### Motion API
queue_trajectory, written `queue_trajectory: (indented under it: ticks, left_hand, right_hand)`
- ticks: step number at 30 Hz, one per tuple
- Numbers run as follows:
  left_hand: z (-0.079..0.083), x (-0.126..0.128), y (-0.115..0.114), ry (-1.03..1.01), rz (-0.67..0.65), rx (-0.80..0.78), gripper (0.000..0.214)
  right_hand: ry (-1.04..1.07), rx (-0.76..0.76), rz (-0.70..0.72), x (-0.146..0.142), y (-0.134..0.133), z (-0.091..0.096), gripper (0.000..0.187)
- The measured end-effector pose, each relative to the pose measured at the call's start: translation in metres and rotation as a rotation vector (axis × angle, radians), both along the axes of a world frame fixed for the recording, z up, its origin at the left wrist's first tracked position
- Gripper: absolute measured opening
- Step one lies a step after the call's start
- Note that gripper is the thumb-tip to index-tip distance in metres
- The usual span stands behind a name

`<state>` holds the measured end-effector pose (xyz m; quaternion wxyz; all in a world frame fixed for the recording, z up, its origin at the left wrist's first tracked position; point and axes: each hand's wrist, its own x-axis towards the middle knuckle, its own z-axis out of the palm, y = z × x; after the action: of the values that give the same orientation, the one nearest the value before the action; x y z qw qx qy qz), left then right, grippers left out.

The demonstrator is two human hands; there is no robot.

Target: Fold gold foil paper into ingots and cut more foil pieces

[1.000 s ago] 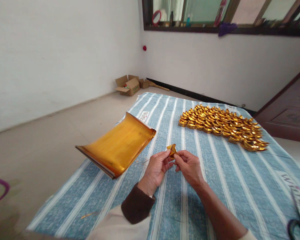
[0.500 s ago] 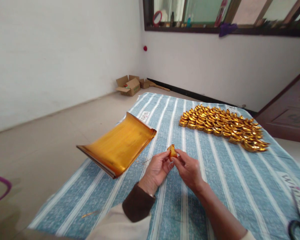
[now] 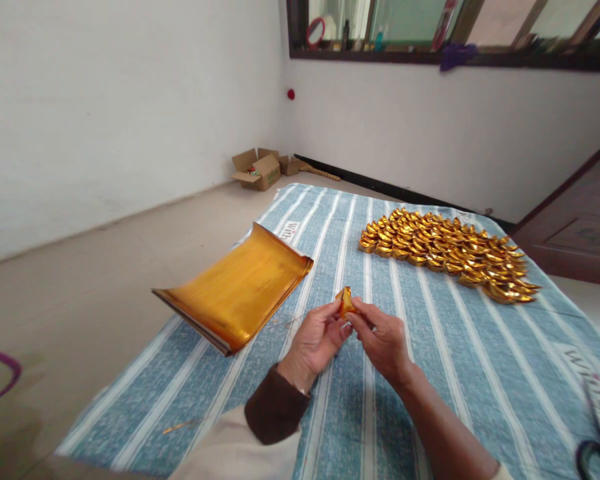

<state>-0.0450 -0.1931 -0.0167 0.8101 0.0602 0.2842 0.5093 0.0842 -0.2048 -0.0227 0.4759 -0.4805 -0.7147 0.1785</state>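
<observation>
Both my hands pinch a small folded piece of gold foil paper (image 3: 345,300) above the blue striped cloth (image 3: 430,373). My left hand (image 3: 315,340) grips it from the left with thumb and fingers closed. My right hand (image 3: 380,337) grips it from the right, fingertips pressed on its lower edge. A stack of flat gold foil sheets (image 3: 237,290) lies to the left of my hands, its near corner hanging off the cloth's edge. Many folded gold ingots (image 3: 445,250) lie packed in rows at the far right of the cloth.
Scissors (image 3: 597,453) lie at the cloth's lower right corner. A thin gold strip (image 3: 179,427) rests near the front left edge. Open cardboard boxes (image 3: 257,168) sit on the floor by the far wall. A purple hoop (image 3: 0,373) shows at the left edge.
The folded gold piece has turned slightly between my fingertips, and my right hand has closed in nearer to the left. The rest stays where it was.
</observation>
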Motion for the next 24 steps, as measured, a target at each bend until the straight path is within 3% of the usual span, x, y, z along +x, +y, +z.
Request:
queue_trajectory:
  ticks: [12, 24]
  left_hand:
    - [0.006, 0.005, -0.002, -0.026, -0.012, 0.113, 0.031]
    - [-0.001, 0.01, -0.005, -0.074, 0.008, 0.215, 0.023]
  right_hand:
    - [-0.122, 0.244, -0.015, 0.001, -0.002, 0.013, 0.027]
    - [-0.124, 0.328, -0.037, 0.0, -0.002, 0.014, 0.025]
